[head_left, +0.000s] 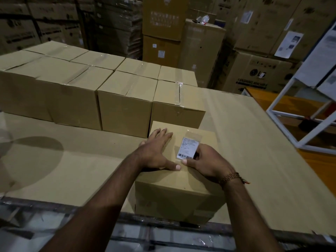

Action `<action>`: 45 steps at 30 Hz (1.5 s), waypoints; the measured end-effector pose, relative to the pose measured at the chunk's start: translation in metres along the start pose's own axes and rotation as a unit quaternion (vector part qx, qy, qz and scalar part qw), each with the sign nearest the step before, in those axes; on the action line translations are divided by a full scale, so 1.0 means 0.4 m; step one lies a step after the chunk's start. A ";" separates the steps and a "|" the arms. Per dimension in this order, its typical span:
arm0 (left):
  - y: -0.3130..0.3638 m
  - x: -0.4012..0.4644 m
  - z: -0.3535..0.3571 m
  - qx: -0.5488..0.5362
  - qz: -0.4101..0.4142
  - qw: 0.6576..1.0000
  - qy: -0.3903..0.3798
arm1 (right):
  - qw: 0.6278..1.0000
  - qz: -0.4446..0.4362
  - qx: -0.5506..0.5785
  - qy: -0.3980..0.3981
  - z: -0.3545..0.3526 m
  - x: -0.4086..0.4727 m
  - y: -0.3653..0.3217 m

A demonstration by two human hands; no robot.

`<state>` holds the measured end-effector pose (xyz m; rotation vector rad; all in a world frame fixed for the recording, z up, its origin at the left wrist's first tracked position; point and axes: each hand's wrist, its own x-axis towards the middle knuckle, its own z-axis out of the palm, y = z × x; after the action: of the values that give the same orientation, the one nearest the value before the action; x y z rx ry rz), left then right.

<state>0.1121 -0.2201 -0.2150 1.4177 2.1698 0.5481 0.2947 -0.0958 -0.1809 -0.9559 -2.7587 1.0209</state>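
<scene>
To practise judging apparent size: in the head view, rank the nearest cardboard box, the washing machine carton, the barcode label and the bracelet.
1. nearest cardboard box
2. washing machine carton, farther off, so true size unsure
3. barcode label
4. bracelet

Plain tan box (178, 180) at the near edge of a tan cardboard sheet (245, 142). On it is a white label (189, 147) with grey print and a black barcode stripe along its bottom, under clear glossy tape. Matching tan boxes (125, 110) line the far edge, with shiny clear tape over their seams. Past the right edge are a white frame (316, 148) and an orange-brown table (320, 166). A brown beaded bracelet (230, 177) has orange thread.
</scene>
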 end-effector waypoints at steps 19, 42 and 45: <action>0.002 0.003 -0.021 0.083 0.015 0.994 -0.071 | 0.975 0.024 -0.007 0.222 0.098 -0.045 0.003; -0.016 0.016 -0.005 0.073 0.013 0.995 -0.061 | 0.976 -0.027 0.044 0.213 0.115 -0.037 0.027; -0.013 0.015 -0.006 0.074 0.014 0.995 -0.061 | 0.976 -0.028 0.041 0.213 0.117 -0.037 0.028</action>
<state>0.1046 -0.2169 -0.2171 1.5182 2.1337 0.3068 0.3010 -0.1245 -0.2217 -0.9493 -2.3604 0.8009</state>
